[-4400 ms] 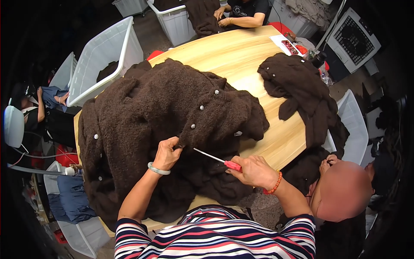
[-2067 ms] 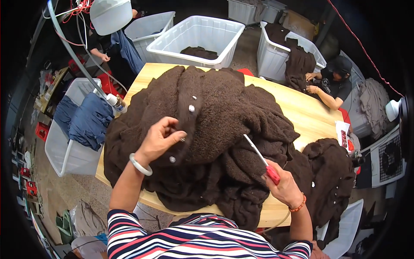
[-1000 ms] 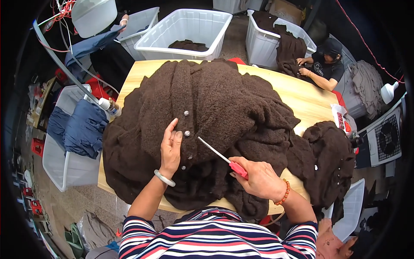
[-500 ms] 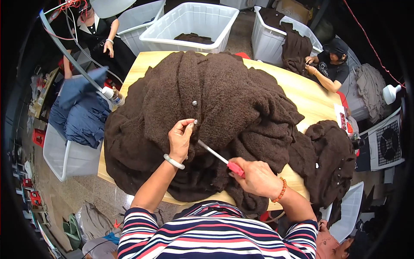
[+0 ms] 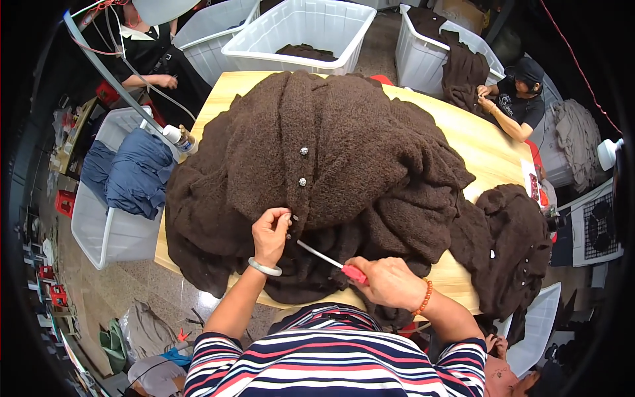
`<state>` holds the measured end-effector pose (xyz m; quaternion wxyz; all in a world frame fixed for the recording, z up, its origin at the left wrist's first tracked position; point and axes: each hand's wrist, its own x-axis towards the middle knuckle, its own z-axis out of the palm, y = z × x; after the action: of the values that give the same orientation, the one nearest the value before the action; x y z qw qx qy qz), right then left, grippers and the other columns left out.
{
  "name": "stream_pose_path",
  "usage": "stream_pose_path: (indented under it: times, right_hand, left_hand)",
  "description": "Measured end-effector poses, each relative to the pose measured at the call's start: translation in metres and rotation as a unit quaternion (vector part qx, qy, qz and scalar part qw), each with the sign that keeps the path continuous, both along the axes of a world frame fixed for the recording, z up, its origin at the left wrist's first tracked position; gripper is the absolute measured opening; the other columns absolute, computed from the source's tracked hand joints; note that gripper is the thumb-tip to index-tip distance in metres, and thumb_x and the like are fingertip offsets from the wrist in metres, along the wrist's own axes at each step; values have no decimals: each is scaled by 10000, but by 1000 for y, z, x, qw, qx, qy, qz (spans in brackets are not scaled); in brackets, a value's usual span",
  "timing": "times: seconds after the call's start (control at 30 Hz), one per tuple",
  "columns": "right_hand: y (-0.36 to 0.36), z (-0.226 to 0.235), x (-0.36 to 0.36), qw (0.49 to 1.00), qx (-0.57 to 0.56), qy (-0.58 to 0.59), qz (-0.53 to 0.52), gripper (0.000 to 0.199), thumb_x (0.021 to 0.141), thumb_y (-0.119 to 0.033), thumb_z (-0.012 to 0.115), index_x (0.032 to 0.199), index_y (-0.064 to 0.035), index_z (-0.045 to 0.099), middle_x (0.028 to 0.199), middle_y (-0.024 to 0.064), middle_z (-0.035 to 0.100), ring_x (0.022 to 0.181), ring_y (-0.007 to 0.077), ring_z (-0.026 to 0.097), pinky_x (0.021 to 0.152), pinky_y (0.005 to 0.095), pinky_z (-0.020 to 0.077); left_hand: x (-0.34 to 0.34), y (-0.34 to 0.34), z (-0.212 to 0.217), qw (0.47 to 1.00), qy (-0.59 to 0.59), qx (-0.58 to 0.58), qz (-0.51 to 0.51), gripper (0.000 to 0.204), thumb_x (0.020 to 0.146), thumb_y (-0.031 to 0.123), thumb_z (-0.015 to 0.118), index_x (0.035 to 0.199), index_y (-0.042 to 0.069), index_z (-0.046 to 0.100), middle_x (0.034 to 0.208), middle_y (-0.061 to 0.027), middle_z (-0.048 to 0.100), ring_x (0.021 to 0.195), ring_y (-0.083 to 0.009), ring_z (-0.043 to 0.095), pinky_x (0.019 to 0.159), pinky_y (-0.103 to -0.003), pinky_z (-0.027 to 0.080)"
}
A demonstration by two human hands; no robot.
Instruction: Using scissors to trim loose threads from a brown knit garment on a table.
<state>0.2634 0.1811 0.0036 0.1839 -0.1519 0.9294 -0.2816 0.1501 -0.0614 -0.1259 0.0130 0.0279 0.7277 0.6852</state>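
A big heap of dark brown fuzzy knit cardigan (image 5: 357, 142) covers the middle of the wooden table. Down its front band run shiny round buttons, such as an upper button (image 5: 304, 151) and a lower button (image 5: 302, 181). My left hand (image 5: 270, 237) is closed, pinching the band's edge beside another button (image 5: 295, 218) farther down. In my right hand (image 5: 391, 280) is a red-handled tool with a long, thin, pale shaft (image 5: 319, 253). Its tip points up and left, close to the band below my left fingers; whether it touches the knit I cannot tell.
Another brown knit garment (image 5: 512, 248) hangs over the table's right edge. A small bottle (image 5: 180, 138) stands at the left edge. White bins (image 5: 301, 40) surround the table (image 5: 486, 142), one holding blue cloth (image 5: 135, 175). A co-worker (image 5: 519, 99) handles brown knit at the far right.
My left hand has slid down the band to a lower button, uncovering the one it pinched before. My right hand and the tool have shifted slightly down and left.
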Motion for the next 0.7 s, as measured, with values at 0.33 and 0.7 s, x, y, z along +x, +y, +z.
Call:
stream_pose_path:
  times: [0.33, 0.7]
  right_hand:
    - [1, -11, 9, 999, -9, 46, -23, 326, 883, -184, 618, 1160, -17, 575, 750, 207, 673, 726, 372, 679, 658, 457, 534]
    - [-18, 4, -4, 999, 27, -25, 26, 291, 941, -260, 601, 1155, -63, 595, 803, 169, 687, 736, 354, 678, 612, 460, 520]
  left_hand:
    - [10, -10, 5, 872, 342, -350, 25, 310, 799, -47, 601, 1107, -8, 609, 1080, -165, 593, 1044, -342, 554, 922, -417, 453]
    - [-4, -33, 20, 995, 42, 78, -41, 257, 981, 97, 607, 1193, -43, 647, 1102, -24, 687, 977, -84, 602, 897, -240, 472]
